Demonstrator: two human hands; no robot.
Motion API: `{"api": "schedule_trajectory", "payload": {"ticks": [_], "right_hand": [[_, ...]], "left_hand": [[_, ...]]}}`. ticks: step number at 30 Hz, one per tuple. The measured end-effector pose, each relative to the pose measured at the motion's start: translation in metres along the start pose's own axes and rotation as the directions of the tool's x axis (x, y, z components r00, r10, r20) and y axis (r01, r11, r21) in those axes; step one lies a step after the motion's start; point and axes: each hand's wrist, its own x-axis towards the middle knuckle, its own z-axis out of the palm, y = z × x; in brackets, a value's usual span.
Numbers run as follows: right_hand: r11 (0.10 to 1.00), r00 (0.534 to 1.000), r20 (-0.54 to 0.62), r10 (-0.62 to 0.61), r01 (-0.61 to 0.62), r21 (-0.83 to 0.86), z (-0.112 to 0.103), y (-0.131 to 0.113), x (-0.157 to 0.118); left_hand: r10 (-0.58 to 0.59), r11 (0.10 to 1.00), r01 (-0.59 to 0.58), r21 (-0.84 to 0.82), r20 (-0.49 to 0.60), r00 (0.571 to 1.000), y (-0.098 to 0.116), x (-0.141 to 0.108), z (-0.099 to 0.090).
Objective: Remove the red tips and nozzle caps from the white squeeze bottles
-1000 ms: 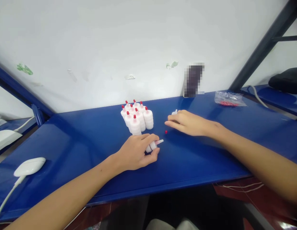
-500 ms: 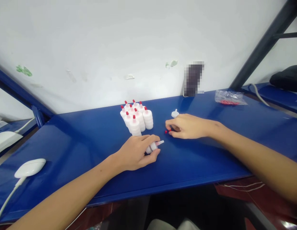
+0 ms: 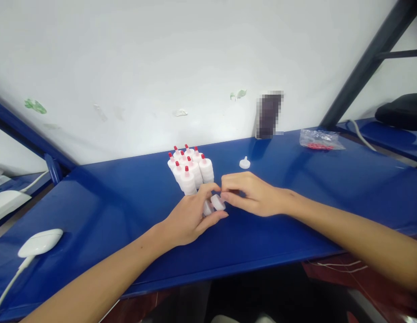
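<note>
Tilted toward the right, a white bottle [image 3: 208,207] with a white nozzle cap [image 3: 218,202] lies in my left hand [image 3: 191,214], the fingers curved around it. The bottle and its cap look slightly apart at the neck. My right hand [image 3: 252,194] pinches at the tip of the nozzle; its fingers hide whatever is there. Just behind my left hand, several white bottles [image 3: 187,181] with red tips stand upright in a tight group. A loose white nozzle cap [image 3: 244,163] sits on the blue table behind my right hand.
A clear plastic bag [image 3: 321,140] with red pieces lies at the back right of the blue table [image 3: 107,202]. A blurred dark phone-like object [image 3: 269,115] leans on the wall. At the left is a white rounded device [image 3: 40,242] with a cable.
My right hand has moved left from the small red pieces on the table to the nozzle tip. Those pieces no longer show. The nozzle cap in my left hand has tilted.
</note>
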Motion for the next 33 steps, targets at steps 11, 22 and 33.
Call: {"api": "schedule_trajectory", "payload": {"ticks": [11, 22, 33], "right_hand": [[0.676, 0.751, -0.505, 0.426, -0.635, -0.374, -0.046, 0.073, -0.011], [0.779, 0.882, -0.362, 0.301, -0.447, -0.44, -0.045, 0.051, -0.008], [0.99, 0.993, -0.066, -0.092, 0.084, -0.117, 0.01, -0.009, 0.002]], "left_hand": [[0.138, 0.986, -0.153, -0.074, -0.172, 0.975, 0.002, -0.002, -0.003], [-0.01, 0.996, 0.007, 0.087, 0.033, 0.999, 0.005, 0.002, -0.001], [0.098, 0.98, -0.115, -0.165, -0.111, 0.989, -0.004, -0.001, 0.0]]}}
